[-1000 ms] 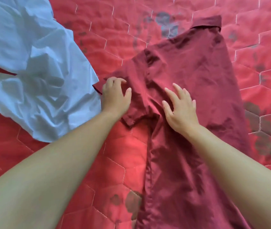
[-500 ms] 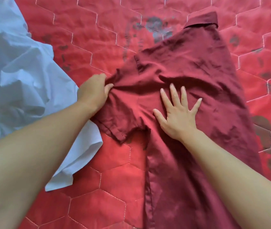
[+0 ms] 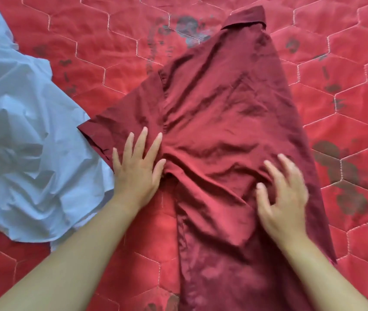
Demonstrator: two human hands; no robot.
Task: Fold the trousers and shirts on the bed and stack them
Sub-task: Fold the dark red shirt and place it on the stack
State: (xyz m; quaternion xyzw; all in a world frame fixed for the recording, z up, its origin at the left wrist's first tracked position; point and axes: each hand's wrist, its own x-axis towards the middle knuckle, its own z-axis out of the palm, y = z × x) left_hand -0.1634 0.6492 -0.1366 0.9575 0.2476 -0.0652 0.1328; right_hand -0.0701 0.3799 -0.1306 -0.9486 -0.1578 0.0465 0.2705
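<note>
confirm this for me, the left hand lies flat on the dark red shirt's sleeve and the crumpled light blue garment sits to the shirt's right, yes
Not quite: the head view shows the crumpled light blue garment to the left of the dark red shirt, not its right. The rest holds: the left hand lies flat on the shirt's sleeve.

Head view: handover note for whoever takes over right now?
Left hand open, flat on the sleeve of the red shirt. Right hand blurred, fingers relaxed on the shirt body. Shirt lies spread on the quilt, collar away from the person, sleeve tip over the crumpled blue garment.
Done: shirt laid out.
Left: fold sleeve in, fold shirt, fold blue garment, stack. No trousers in view.
</note>
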